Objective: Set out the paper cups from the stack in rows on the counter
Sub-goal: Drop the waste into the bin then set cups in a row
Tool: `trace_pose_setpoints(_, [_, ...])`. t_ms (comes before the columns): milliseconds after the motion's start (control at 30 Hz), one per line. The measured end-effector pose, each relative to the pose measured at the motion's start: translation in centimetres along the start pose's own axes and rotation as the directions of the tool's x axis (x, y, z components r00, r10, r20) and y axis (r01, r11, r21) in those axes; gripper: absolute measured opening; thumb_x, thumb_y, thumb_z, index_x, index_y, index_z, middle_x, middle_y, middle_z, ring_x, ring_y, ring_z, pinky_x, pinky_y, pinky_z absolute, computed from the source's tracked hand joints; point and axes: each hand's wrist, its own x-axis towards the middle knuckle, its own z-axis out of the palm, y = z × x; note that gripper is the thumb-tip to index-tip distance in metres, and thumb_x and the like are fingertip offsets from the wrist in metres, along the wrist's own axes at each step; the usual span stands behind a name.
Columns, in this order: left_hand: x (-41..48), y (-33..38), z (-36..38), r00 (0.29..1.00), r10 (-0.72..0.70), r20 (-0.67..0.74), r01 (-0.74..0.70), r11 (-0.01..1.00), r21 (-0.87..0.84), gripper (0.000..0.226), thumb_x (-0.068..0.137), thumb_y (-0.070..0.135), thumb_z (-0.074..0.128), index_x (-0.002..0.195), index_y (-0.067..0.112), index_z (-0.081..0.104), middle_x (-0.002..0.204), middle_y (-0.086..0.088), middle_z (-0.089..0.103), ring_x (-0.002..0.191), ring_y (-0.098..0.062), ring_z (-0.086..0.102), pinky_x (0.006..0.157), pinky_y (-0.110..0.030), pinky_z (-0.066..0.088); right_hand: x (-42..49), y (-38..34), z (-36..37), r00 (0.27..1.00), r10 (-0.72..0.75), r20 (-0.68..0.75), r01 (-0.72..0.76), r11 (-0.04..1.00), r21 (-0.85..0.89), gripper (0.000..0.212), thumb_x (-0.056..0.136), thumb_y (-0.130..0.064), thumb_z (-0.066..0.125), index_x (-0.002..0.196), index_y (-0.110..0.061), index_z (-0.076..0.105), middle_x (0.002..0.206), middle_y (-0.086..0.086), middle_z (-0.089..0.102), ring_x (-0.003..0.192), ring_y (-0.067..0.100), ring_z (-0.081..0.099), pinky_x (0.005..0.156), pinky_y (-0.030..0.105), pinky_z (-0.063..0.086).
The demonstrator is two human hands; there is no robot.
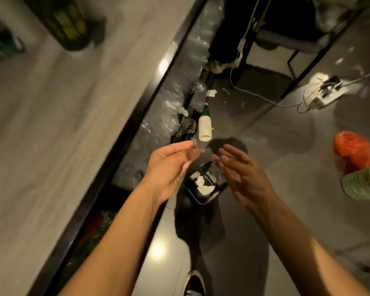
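1. We see the left hand (169,167) and the right hand (241,174) stretched out over the floor (276,133), palms turned toward each other.
2. Both hands have straight, spread fingers and grip nothing; a gap lies between them.
3. The stack of paper cups (205,127), white with a green far end, sits just beyond the fingertips, touching neither hand. We cannot tell whether it lies on the floor or is in the air.
4. The counter (62,124) runs along the left, its dark front edge near the stack. A dark container (71,24) stands near its far edge.
5. Clear plastic wrap (173,99) hangs along the counter's front.
6. On the floor under the hands stands a bin (195,195) holding crumpled white paper.
7. An orange bag (350,148) lies toward the floor's right edge, and a power strip (323,95) lies farther off.
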Motion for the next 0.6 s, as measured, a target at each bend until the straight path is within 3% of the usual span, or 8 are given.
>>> trace_pose_setpoints(67, [-3.7, 3.3, 0.1, 0.997, 0.08, -0.018, -0.08, 0.997, -0.009, 0.019, 0.089, -0.015, 0.067, 0.094, 0.001, 0.076, 0.08, -0.014, 0.078, 0.068, -0.015, 0.074, 0.063, -0.019, 0.061, -3.1, -2.2, 3.6, 0.998, -0.039, 0.045, 0.04, 0.999, -0.025, 0.042, 0.066, -0.002, 0.072, 0.108, -0.004, 0.07, 0.098, 0.01, 0.078, 0.096, 0.022, 0.075, 0.091, 0.03, 0.059])
trace_pose_setpoints(233, [-13.7, 10.4, -0.3, 0.982, 0.19, -0.012, -0.19, 0.979, -0.08, 0.017, 0.09, -0.015, 0.065, 0.092, -0.001, 0.073, 0.076, -0.012, 0.078, 0.066, -0.014, 0.075, 0.063, -0.019, 0.059, -11.8, -6.1, 12.2, 0.979, -0.106, 0.172, 0.121, 0.99, -0.076, 0.027, 0.068, -0.001, 0.069, 0.095, 0.0, 0.071, 0.083, 0.012, 0.075, 0.077, 0.015, 0.075, 0.068, 0.017, 0.058])
trace_pose_setpoints(367, [-22.2, 15.3, -2.5, 0.961, 0.268, -0.063, -0.275, 0.948, -0.162, 0.016, 0.094, -0.014, 0.06, 0.09, -0.002, 0.07, 0.076, -0.013, 0.077, 0.065, -0.015, 0.075, 0.07, -0.02, 0.063, -19.3, -6.9, 18.4, 0.942, -0.16, 0.295, 0.214, 0.964, -0.16, 0.022, 0.073, 0.002, 0.067, 0.094, 0.001, 0.071, 0.081, 0.013, 0.076, 0.076, 0.017, 0.074, 0.067, 0.018, 0.057])
trace_pose_setpoints(500, [-30.9, 19.8, -7.6, 0.922, 0.381, -0.076, -0.388, 0.913, -0.128, 0.018, 0.096, -0.011, 0.059, 0.09, 0.0, 0.071, 0.086, -0.016, 0.077, 0.071, -0.019, 0.077, 0.075, -0.022, 0.063, -26.9, -6.1, 25.5, 0.899, -0.106, 0.424, 0.2, 0.963, -0.182, 0.016, 0.083, 0.014, 0.061, 0.095, 0.005, 0.067, 0.079, 0.018, 0.076, 0.07, 0.017, 0.076, 0.063, 0.017, 0.057])
trace_pose_setpoints(600, [-38.6, 22.8, -12.8, 0.871, 0.476, -0.124, -0.484, 0.873, -0.05, 0.011, 0.097, -0.007, 0.062, 0.098, 0.0, 0.07, 0.089, -0.013, 0.079, 0.077, -0.018, 0.077, 0.073, -0.021, 0.061, -33.4, -4.3, 31.8, 0.84, -0.026, 0.542, 0.182, 0.955, -0.235, 0.017, 0.087, 0.009, 0.062, 0.102, 0.003, 0.067, 0.092, 0.021, 0.077, 0.082, 0.02, 0.077, 0.074, 0.021, 0.061])
